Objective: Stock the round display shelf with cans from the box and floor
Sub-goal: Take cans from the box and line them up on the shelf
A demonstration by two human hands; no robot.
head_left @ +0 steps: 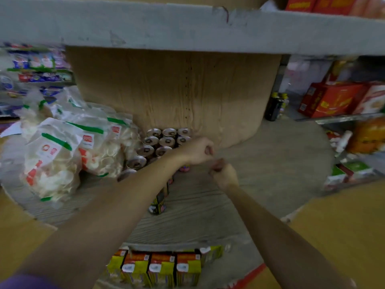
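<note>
Several cans (pixel 164 140) with pull-tab lids stand in rows on the round shelf (pixel 270 163), against its wood-grain central column (pixel 177 90). My left hand (pixel 200 150) is over the right edge of the can rows, fingers curled; a can seems to sit under it but the grip is hidden. My right hand (pixel 223 172) hovers just right of it above the shelf, fingers curled, with nothing visible in it. One can (pixel 158 204) with a dark label stands alone nearer the shelf's front, partly behind my left forearm.
Clear bags of white crackers (pixel 62 155) fill the shelf's left side. An upper grey shelf tier (pixel 187 26) overhangs. Yellow drink cartons (pixel 158 268) sit on the tier below. Red boxes (pixel 331 99) and dark bottles (pixel 275 107) are at the right.
</note>
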